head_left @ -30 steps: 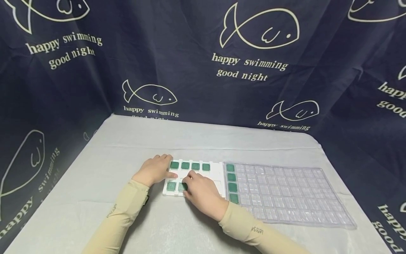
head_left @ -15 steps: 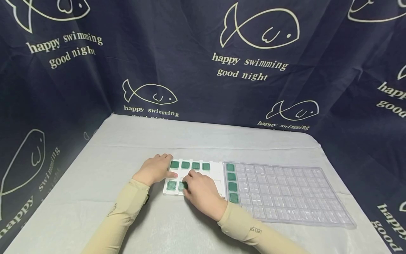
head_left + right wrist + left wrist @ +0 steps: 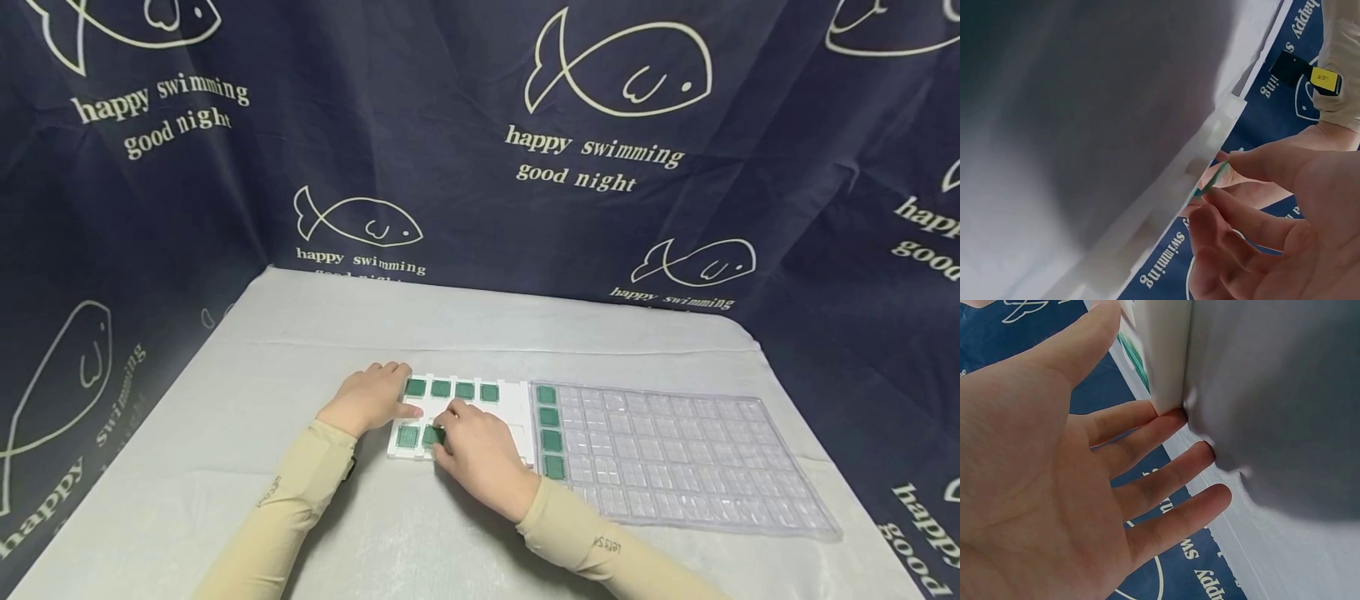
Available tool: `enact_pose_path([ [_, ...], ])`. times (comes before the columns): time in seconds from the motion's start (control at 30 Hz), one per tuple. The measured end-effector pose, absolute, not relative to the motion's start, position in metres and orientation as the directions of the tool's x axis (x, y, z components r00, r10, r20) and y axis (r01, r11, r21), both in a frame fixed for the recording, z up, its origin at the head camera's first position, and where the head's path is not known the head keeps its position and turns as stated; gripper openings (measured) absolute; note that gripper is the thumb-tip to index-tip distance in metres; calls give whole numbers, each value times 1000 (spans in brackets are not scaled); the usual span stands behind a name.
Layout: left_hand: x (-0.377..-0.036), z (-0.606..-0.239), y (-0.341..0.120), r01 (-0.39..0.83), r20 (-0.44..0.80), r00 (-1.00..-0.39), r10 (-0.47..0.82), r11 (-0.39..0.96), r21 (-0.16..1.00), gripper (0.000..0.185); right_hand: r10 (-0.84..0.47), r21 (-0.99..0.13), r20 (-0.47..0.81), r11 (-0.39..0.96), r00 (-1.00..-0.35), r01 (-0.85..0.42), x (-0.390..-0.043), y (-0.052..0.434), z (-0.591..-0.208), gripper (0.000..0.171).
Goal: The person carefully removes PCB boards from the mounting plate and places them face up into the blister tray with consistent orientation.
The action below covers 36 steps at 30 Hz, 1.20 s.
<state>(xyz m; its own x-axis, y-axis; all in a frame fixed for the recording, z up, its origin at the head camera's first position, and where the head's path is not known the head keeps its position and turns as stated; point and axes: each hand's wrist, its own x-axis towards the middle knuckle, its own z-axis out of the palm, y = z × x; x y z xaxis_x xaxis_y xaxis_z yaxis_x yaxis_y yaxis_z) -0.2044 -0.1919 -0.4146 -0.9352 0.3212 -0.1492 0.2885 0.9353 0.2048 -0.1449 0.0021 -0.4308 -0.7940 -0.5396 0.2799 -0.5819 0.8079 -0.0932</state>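
Green chip (image 3: 431, 435) pinched by right hand (image 3: 480, 454), white tray (image 3: 517, 410) w/ 5 more

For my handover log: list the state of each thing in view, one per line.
White tray: flat on the table, four green squares in its far row, one at near left.
Green square: pinched in the right hand's grip, tilted.
Clear tray: four green squares in its left column.
Left hand: open, steadying the white tray.
Right hand: pinching.

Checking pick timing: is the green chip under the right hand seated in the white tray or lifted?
Lifted: the right hand pinches the chip, tilted edge-up off the tray.
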Motion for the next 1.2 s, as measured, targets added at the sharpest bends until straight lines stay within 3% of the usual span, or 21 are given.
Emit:
enact_pose_path([
  [1.2, -206, -418, -192, 285, -150, -936, 318, 936, 206, 76, -535, -111, 269, 809, -801, -577, -146, 24, -424, 17],
])
